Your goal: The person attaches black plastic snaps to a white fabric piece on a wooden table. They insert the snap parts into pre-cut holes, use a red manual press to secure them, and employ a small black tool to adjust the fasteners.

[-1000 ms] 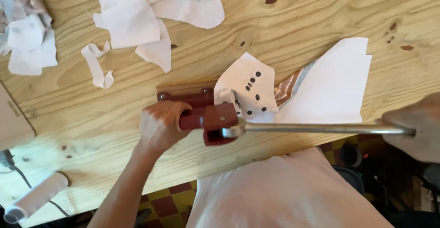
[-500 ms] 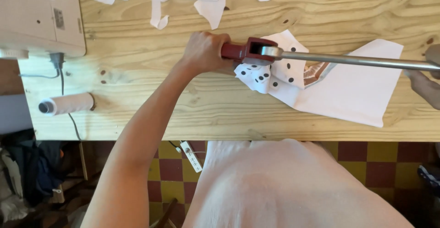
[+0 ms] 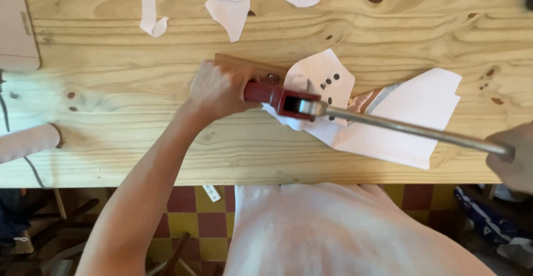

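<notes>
**Operator:** Punch press [image 3: 288, 103], the red lever kind, sits near the middle of the wooden workbench [image 3: 139, 126], on a brown base board [image 3: 236, 65]. My left hand [image 3: 219, 90] is clenched over its rear end, pinning it to the board. I judge the body to be cast metal: heavy, rigid, not likely to slide once weight is on it.

**Observer:** And the long bar?

**Operator:** That is the steel handle [image 3: 405, 129], running from the head out toward the right edge of the bench. My right hand [image 3: 513, 156] is wrapped round its far end, though the fingers are partly cut off by the frame edge, so I read it as a closed grasp and no more. The far end looks like the place to hold, since it gives the most leverage. The bar looks smooth and could turn in a loose palm.

**Observer:** What is under the head?

**Operator:** White material [image 3: 322, 79] with a cluster of dark round holes, lying over a larger pale sheet [image 3: 411, 109] with a folded corner. Both look thin, limp and light; I expect they shift easily and tear at the holes if dragged. I cannot tell whether they are paper or cloth.

**Observer:** Anything else nearby?

**Operator:** White offcuts [image 3: 222, 1] lie along the far edge, well apart from the press.
</notes>
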